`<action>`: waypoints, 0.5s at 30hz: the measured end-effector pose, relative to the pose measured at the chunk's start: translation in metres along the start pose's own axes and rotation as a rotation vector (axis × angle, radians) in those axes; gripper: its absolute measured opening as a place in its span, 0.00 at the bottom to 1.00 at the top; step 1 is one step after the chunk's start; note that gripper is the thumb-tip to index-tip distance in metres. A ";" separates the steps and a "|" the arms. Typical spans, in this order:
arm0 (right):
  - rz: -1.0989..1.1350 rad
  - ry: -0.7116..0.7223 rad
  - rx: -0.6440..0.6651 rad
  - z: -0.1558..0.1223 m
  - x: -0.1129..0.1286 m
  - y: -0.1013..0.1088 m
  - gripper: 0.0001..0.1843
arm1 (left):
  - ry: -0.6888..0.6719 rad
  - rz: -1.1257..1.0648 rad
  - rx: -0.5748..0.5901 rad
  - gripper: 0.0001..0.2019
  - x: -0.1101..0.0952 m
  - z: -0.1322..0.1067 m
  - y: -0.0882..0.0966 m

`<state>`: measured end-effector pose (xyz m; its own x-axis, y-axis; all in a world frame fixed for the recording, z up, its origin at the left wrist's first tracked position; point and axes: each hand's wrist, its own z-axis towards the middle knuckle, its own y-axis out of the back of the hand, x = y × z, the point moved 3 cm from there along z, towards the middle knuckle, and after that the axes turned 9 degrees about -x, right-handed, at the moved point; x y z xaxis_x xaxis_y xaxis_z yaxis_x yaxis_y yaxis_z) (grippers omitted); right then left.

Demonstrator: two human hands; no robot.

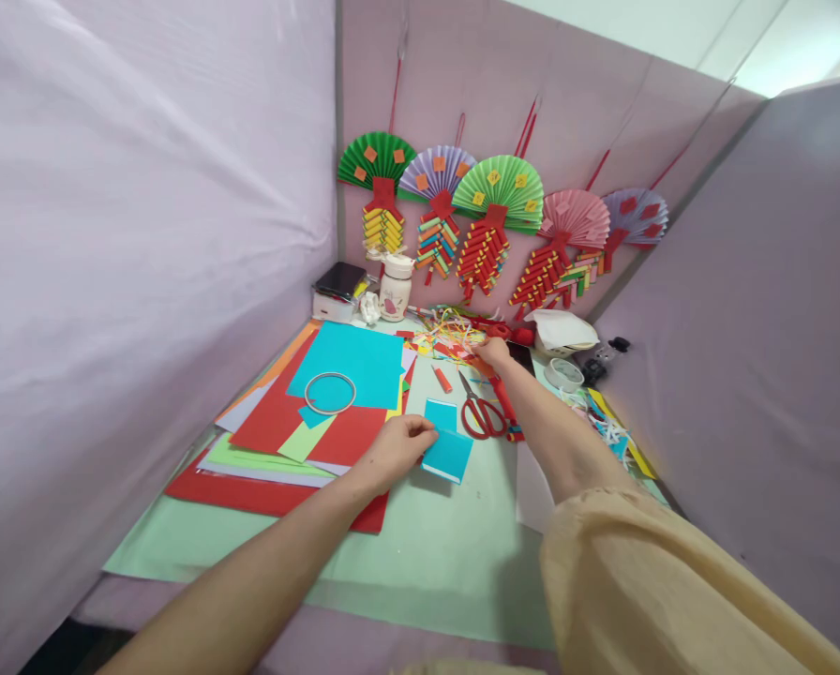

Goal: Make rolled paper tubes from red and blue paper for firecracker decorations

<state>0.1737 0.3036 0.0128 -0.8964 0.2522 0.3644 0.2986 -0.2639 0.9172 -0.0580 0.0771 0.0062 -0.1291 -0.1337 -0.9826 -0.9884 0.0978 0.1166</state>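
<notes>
My left hand [404, 448] pinches the edge of a blue piece of paper [449, 457], which has a white strip along its lower edge. A second blue piece of paper [441, 411] lies just behind it on the mat. Stretched far forward, my right hand [494, 353] has its fingers closed at the edge of a heap of coloured paper scraps [452, 333]; what they hold, if anything, is too small to make out. Between the hands lie red-handled scissors [483, 416] and a small orange-red utility knife [442, 379].
Stacked coloured paper [258, 433] lies at left, topped by a metal ring [330, 394]. Behind stand a white jar [396, 289] and a box [336, 305]. A tape roll [564, 375] and more scraps [609, 422] are at right. Paper fan ornaments [501, 192] hang behind.
</notes>
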 end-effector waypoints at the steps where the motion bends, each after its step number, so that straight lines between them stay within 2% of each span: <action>1: 0.009 -0.003 0.018 -0.002 -0.002 0.004 0.16 | 0.000 0.002 0.000 0.11 -0.001 0.000 0.000; 5: 0.050 0.012 0.052 -0.017 -0.011 0.028 0.12 | 0.008 0.005 -0.005 0.11 -0.004 -0.001 0.000; 8: 0.118 0.050 0.066 -0.042 -0.016 0.052 0.08 | 0.033 -0.014 -0.017 0.11 -0.007 -0.002 0.000; 12: 0.291 0.126 0.056 -0.099 -0.020 0.081 0.06 | 0.096 -0.058 -0.034 0.09 -0.012 -0.005 -0.001; 15: 0.440 0.170 0.060 -0.154 -0.022 0.089 0.07 | 0.109 -0.071 -0.056 0.10 -0.014 -0.007 -0.002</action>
<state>0.1696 0.1310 0.0620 -0.7199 -0.0293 0.6934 0.6760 -0.2562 0.6910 -0.0551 0.0719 0.0207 -0.0637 -0.2450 -0.9674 -0.9979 0.0295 0.0582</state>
